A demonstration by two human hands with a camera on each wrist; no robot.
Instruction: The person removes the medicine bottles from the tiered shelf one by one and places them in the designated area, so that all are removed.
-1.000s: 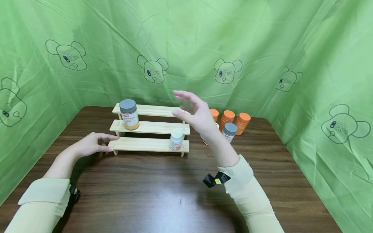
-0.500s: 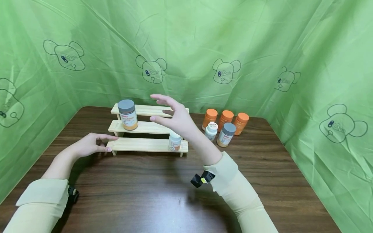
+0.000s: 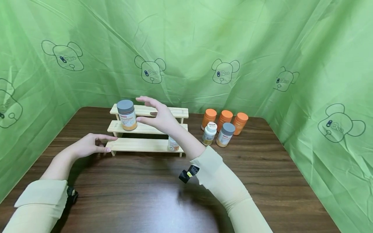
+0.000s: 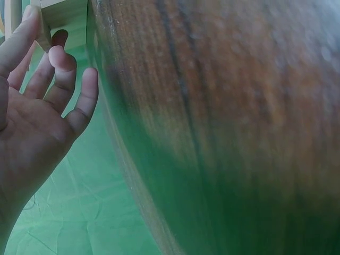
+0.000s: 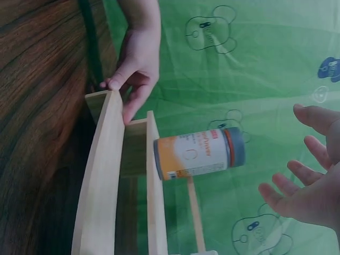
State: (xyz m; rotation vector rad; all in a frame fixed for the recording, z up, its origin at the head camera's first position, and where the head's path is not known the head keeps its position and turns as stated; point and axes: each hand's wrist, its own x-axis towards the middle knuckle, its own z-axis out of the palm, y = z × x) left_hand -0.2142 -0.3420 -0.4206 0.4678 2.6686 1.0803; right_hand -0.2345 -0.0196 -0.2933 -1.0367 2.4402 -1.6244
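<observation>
Hands: right hand (image 3: 158, 116) released, fingers spread, hovering just beside grey-lidded jar (image 3: 126, 115), not touching. Jar upright on middle step of wooden rack (image 3: 145, 128), left end. Left hand (image 3: 87, 145) relaxed, fingertips touching rack's bottom-left corner on the desk (image 3: 145, 187). Small white bottle (image 3: 173, 144) on bottom step, partly hidden behind right forearm.

Spread wide and empty, right hand (image 3: 158, 117) just right of the grey-capped orange jar (image 3: 126, 115) on the middle step of the pale three-step wooden rack (image 3: 145, 145), clear air between palm and jar. Beneath the wrist, a small white bottle (image 3: 173, 145) crowding the bottom step's right end. Left hand (image 3: 87, 145) blocking the rack's left end.
</observation>
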